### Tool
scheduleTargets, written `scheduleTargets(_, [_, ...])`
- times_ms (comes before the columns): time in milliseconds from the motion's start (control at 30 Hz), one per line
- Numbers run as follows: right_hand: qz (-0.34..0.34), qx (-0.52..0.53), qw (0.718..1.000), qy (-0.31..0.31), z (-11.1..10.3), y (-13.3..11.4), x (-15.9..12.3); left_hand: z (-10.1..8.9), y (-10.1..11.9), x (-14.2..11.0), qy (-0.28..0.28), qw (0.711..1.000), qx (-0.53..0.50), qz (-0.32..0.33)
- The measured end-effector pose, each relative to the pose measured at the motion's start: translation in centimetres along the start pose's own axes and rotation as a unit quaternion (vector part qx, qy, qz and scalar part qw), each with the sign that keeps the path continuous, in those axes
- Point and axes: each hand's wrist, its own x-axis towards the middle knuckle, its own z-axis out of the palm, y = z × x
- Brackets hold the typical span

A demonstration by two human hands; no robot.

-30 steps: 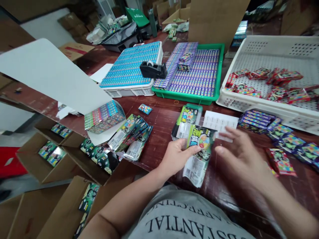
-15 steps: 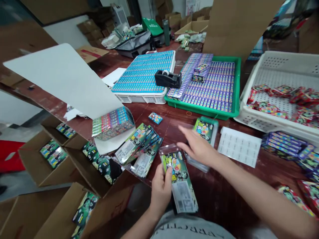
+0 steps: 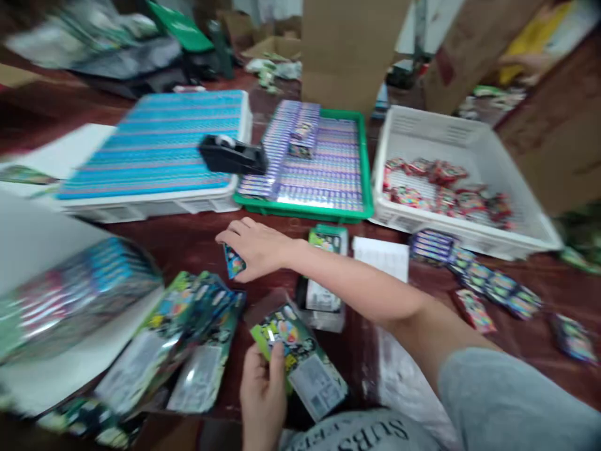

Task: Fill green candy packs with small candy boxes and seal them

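Note:
My left hand [image 3: 264, 391] grips a green printed packet [image 3: 310, 373] in a clear plastic sleeve, thumb on its front, near my body. Farther forward, my right hand [image 3: 260, 249] is curled over a small blue packet [image 3: 233, 262] at the table, its fingers closed around it and hiding part of it. Left of my left hand lie several overlapping green printed packets [image 3: 200, 369]. Beneath my right forearm, partly covered, is a clear plastic case [image 3: 323, 294] with a similar green card inside.
A white crate [image 3: 188, 203] of blue boxes bears a black tape dispenser [image 3: 232, 155]. Beside it stand a green tray [image 3: 366, 181] of purple boxes and a white crate [image 3: 474, 141] with red packets. A label sheet [image 3: 382, 257] lies near purple packs [image 3: 432, 245]. At left is a filmed bundle [image 3: 79, 288].
My right hand has moved left from beside the clear case to the small blue packet and closed on it. My left hand still holds the green packet. The view has turned right.

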Motion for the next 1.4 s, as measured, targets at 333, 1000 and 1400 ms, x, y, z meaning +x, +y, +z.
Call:
scheduleTargets(333, [0.341, 0.136, 0.926, 0.090, 1.1, -11.3, -34.7, 3.1, 4.5, -2.8, 0.000, 0.980, -0.173, -0.095])
scheduleTargets(1000, [0.273, 0.504, 0.762, 0.301, 2.1, -9.7, -32.4, 7.9, 6.5, -5.0, -0.423, 0.896, 0.008, 0.130])
scheduleTargets(1400, [0.228, 0.292, 0.872, 0.321, 2.6, -10.6, -31.9, 6.3, 7.7, -3.0, -0.346, 0.919, 0.056, 0.181])
